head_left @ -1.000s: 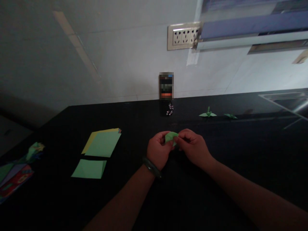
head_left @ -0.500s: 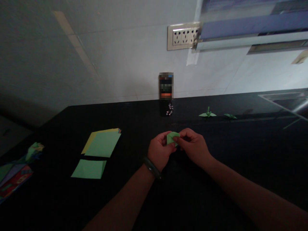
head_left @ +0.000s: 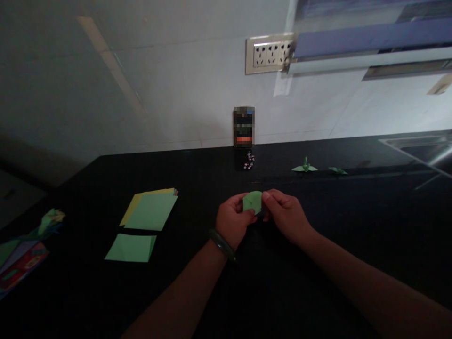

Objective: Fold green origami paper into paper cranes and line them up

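A small folded piece of green paper [head_left: 252, 201] is held just above the black counter [head_left: 318, 245] between both hands. My left hand [head_left: 233, 221], with a dark bangle on its wrist, is closed with thumb and fingers pinching the paper's left side. My right hand [head_left: 286, 215] is closed on the paper's right edge. Most of the paper's lower part is hidden behind my fingers.
A stack of coloured paper sheets [head_left: 150, 209] and a folded green sheet [head_left: 131, 247] lie to the left. Two green paper cranes [head_left: 304, 166] [head_left: 337, 170] stand at the back right. A phone [head_left: 243, 128] leans on the wall. Colourful packaging [head_left: 21, 254] sits at the far left edge.
The green paper has turned between my fingers and shows a wider face. Both hands shifted only slightly and keep their hold.
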Tool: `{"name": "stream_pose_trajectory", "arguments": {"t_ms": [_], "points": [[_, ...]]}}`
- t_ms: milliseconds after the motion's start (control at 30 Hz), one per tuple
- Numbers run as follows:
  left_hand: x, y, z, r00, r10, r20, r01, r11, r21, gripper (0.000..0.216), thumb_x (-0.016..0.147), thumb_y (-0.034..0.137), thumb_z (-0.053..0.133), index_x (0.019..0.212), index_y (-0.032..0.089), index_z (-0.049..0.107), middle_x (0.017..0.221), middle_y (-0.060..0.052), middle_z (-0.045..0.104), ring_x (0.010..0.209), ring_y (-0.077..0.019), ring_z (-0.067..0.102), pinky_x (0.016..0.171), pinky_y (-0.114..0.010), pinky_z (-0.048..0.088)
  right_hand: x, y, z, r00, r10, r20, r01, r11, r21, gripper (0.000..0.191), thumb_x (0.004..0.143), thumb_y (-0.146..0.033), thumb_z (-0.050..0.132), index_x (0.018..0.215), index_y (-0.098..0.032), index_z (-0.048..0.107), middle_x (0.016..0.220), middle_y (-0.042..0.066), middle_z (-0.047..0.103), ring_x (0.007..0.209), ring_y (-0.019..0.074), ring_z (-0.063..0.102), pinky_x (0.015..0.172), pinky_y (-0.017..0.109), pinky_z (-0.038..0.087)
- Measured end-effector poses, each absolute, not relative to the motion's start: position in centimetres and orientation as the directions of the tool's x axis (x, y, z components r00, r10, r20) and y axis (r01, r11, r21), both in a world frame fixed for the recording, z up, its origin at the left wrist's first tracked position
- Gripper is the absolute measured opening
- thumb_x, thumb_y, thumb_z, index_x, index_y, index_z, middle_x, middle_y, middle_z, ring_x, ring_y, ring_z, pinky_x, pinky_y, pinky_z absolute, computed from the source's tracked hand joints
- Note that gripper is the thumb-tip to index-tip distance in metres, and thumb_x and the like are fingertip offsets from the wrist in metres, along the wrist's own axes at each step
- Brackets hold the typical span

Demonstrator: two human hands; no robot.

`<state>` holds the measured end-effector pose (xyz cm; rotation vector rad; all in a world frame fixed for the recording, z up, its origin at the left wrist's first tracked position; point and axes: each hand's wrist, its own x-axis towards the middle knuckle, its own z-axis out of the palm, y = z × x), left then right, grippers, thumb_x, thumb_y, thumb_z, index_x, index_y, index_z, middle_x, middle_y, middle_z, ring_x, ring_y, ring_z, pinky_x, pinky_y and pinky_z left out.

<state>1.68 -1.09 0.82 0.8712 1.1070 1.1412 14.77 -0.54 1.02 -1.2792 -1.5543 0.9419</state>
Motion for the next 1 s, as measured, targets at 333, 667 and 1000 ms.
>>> {"name": "stream_pose_trajectory", "arguments": {"t_ms": [333,667,1000], "points": [[1.83,-1.14,0.56,0.057,0.98,-0.19,-0.209,0.198,0.958,0.033,0.06,0.007,0.065,0.092,0.012,0.061,0.075,-0.002,0.066,0.06,-0.0091,0.06,0.054,-0.019,0.049,14.44,-0.31,0.05,-0.064,0.98,0.189,0.294,0.2,-0.935,0.013,0.067,-0.029,0.064,0.068,-0.016,0.061,0.065,0.0,0.055,0.052,0.0099,0.05,0.047,0.023,0.041],[1.93,-1.33,1.08,0.075,0.965,-0.25,-0.118,0.258,0.959,0.033,0.065,0.003,0.059,0.097,0.011,0.059,0.076,-0.004,0.066,0.061,-0.0088,0.061,0.052,-0.017,0.049,14.36,-0.42,0.69,0.033,0.994,0.1,0.141,0.094,-0.985,0.021,0.076,-0.033,0.056,0.069,-0.015,0.063,0.053,-0.003,0.051,0.044,0.0067,0.043,0.041,0.019,0.035],[2.03,-1.26,0.79,0.047,0.968,-0.248,-0.104,0.251,0.962,0.032,0.063,0.002,0.058,0.094,0.012,0.061,0.076,-0.004,0.067,0.061,-0.0099,0.061,0.051,-0.018,0.049,14.52,-0.16,0.17,0.077,0.992,0.096,0.072,0.091,-0.993,0.033,0.083,-0.04,0.045,0.084,-0.014,0.065,0.047,-0.004,0.047,0.042,0.009,0.044,0.041,0.021,0.036]]}}
